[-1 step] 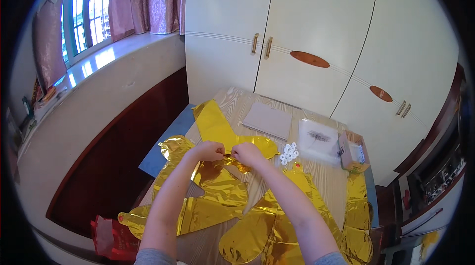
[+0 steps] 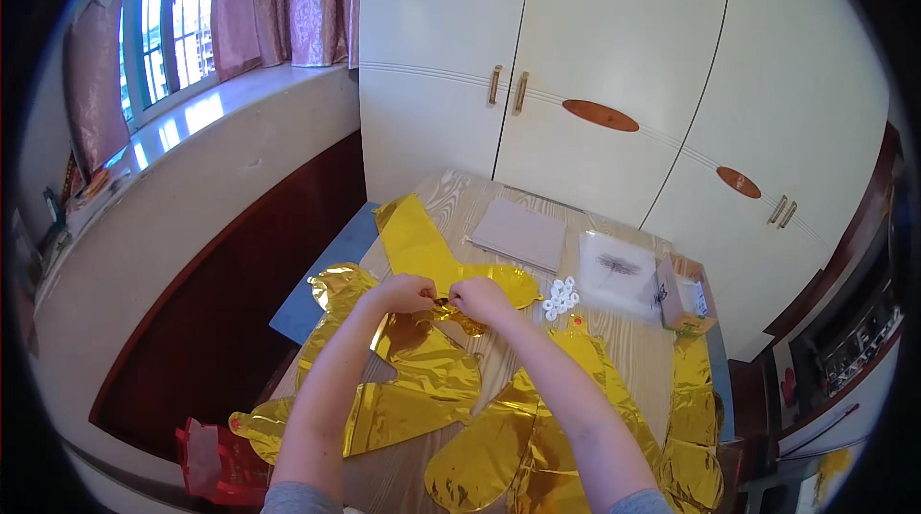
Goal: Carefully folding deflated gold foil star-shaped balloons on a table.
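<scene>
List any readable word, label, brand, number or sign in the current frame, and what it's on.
None legible.
Open brown cardboard box: dark marks on its left edge, too blurred to read.
Blue-and-white item in the box: too small to read.
Red bag: any print too blurred to tell.
Shiny gold foil pieces: no lettering I can make out.

One left hand [image 2: 408,294] and one right hand [image 2: 480,298] are counted over one desk [image 2: 628,351]. Around and below both hands, several gold foil pieces [image 2: 411,236] are spread, overlapped too much for an exact count. Beyond the right hand, one grey stack [image 2: 520,234] is laid; to its right, roughly ten white rings [image 2: 560,298] are clumped, and farther right one clear plastic bag [image 2: 619,274] and one open box [image 2: 676,298] are placed. Left of and below the left hand, one red bag [image 2: 225,466] is seen.
</scene>
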The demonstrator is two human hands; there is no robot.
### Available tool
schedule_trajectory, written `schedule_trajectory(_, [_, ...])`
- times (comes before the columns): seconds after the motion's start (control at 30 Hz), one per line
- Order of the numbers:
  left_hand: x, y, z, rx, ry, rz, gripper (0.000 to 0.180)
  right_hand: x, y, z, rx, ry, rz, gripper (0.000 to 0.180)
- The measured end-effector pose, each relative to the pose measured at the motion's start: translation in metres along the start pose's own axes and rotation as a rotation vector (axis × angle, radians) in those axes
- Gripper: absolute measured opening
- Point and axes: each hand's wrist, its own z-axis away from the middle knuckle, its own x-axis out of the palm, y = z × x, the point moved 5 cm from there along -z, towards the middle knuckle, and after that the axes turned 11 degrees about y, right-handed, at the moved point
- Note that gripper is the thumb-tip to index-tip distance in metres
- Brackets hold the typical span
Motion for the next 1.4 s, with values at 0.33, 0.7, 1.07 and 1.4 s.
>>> schedule_trajectory(0.33, [0.005,-0.004,-0.005,0.009,0.004,-0.096,0.026,-0.006,-0.007,0.006,0.085,0.064,-0.028,0.015])
schedule_trajectory(0.7, [0.005,-0.007,-0.006,-0.059,0.092,-0.079,0.026,0.008,0.001,0.005,0.105,0.091,-0.077,0.015])
schedule_trajectory(1.07, [0.004,-0.001,-0.004,-0.014,0.15,-0.103,0.024,0.006,-0.01,0.004,0.198,0.04,-0.06,0.017])
schedule_trajectory(1.4, [0.012,-0.014,-0.009,-0.059,0.23,-0.09,0.023,-0.014,-0.014,0.02,-0.136,0.186,0.064,0.017])
